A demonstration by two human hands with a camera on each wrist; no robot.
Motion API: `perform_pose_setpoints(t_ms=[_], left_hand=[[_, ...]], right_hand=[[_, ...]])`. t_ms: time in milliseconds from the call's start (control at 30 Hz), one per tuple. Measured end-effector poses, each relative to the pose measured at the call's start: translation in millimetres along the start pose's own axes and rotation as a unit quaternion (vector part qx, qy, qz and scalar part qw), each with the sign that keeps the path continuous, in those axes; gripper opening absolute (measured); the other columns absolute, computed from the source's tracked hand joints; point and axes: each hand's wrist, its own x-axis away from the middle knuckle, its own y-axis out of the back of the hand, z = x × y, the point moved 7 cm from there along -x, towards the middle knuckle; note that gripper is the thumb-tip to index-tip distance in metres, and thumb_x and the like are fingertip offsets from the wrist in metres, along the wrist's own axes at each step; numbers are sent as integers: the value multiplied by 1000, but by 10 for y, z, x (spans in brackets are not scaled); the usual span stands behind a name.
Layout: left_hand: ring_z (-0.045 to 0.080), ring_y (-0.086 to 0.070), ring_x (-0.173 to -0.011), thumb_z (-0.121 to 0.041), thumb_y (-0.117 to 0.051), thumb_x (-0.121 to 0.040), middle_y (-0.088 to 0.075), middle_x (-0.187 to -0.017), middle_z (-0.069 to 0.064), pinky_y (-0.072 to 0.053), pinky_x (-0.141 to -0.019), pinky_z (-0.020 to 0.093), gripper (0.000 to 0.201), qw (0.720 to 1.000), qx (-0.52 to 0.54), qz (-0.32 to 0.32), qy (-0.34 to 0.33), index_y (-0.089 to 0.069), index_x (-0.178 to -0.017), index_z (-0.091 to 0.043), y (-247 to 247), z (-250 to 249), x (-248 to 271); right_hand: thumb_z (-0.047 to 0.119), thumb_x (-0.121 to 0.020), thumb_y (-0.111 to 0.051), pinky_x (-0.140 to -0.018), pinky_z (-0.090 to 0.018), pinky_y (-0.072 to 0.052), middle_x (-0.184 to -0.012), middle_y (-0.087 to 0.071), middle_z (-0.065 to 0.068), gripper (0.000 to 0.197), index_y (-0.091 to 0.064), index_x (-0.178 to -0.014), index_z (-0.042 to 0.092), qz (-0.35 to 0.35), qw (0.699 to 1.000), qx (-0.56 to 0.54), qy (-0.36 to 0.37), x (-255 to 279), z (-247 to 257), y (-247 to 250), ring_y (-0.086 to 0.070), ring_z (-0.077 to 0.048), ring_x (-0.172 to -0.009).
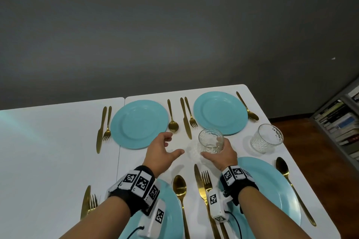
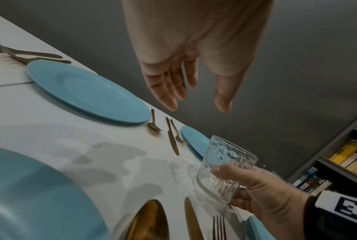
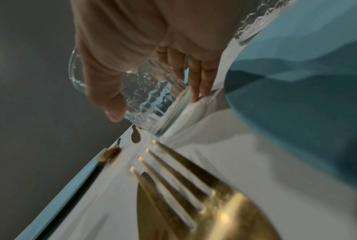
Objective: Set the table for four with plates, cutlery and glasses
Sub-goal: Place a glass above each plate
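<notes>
Gripping a patterned glass (image 1: 210, 140) in the right hand (image 1: 221, 154), left hand (image 1: 160, 151) spread, holding nothing

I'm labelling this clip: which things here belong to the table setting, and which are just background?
Task things: four blue plates, gold cutlery, glass held in right hand, second glass, left hand.
Background: bookshelf, grey wall.

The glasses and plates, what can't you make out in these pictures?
- Held glass: base contact with table unclear; right hand covers it in head view, right wrist view blurred.
- Near-left plate: left arm hides it, bottom edge crops.
- Further glasses: only one other glass visible.
</notes>
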Motion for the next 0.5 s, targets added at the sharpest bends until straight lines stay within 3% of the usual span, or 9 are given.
perform_pose_setpoints(t_ms=[200,500], left_hand=[[9,-48,-101,-30,-74,-77,-55,-127,0,-42,-86,21,62,1000,5,-4,5,-45,-130,-16,44,15,-3],[9,-49,-100,-37,-75,-75,-55,-127,-1,-42,-83,20,66,1000,9,2,3,-44,-130,-17,71,5,11]], right_hand=[[29,-60,-88,-97,-31,-45,-129,-58,-6,84,-45,-131,18,-1,1000,18,1,28,-25,-2,-54,-27,-118],[31,-60,-87,-100,-31,-43,-132,-56,-6,86,-43,-133,18,-6,999,30,-13,86,-58,11,-52,-28,-122]])
